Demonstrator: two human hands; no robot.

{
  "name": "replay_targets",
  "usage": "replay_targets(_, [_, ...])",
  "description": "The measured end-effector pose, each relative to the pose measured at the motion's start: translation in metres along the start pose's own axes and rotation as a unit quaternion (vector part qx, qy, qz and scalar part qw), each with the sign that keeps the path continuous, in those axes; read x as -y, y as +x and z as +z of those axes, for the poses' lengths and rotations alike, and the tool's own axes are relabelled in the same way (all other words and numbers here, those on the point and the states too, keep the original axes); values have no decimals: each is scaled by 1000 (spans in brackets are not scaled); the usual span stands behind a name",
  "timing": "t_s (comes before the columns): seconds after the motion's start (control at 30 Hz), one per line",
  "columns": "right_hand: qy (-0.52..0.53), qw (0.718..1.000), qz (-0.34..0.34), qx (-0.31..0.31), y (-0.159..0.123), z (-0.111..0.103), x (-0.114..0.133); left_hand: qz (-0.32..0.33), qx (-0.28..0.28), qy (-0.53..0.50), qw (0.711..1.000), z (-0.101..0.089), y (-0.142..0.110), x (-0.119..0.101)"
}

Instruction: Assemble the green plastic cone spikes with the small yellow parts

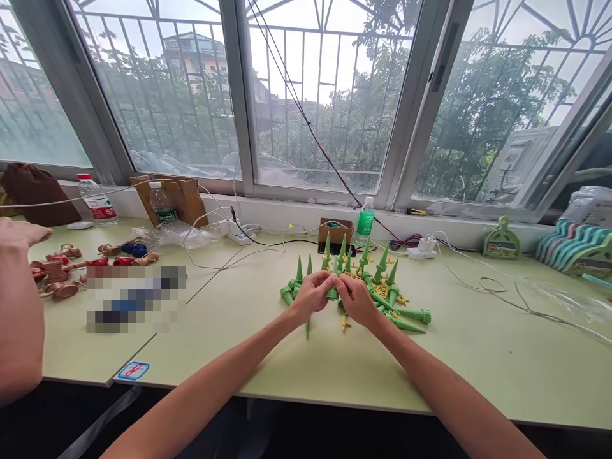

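A cluster of green cone-shaped plastic spikes (382, 268) stands and lies on the pale green table (478, 344), with small yellow parts (380, 290) scattered among them. My left hand (312, 294) and my right hand (356, 298) meet at the front of the cluster, fingers pinched together on one green spike (333, 292) held between them. Another spike points down below my left hand.
Another person's arm (16, 306) reaches in at the far left, near red and wooden toys (62, 268). Water bottles (98, 201), a cardboard box (184, 194), a power strip (236, 233) with cables and a green bottle (366, 220) line the window sill. Teal plastic pieces (574, 245) stack at right.
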State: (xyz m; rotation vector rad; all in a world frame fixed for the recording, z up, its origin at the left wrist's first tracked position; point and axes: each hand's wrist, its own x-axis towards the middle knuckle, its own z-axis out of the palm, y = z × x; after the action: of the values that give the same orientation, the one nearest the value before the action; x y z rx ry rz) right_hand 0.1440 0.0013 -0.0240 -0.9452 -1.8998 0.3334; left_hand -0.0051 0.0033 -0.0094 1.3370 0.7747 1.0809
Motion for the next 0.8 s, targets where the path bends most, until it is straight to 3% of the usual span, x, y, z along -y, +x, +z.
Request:
replay_targets(0.33, [8,1000,-15,-5,4,0,4,23,8,29,999,-3,2,-5])
replay_targets(0.7, [-29,998,-56,-5,5,-5,7,67,-49,83,993,-5,4,-14])
replay_targets(0.8, [-52,996,-73,-15,5,-6,7,78,-39,87,992,-6,3,-18])
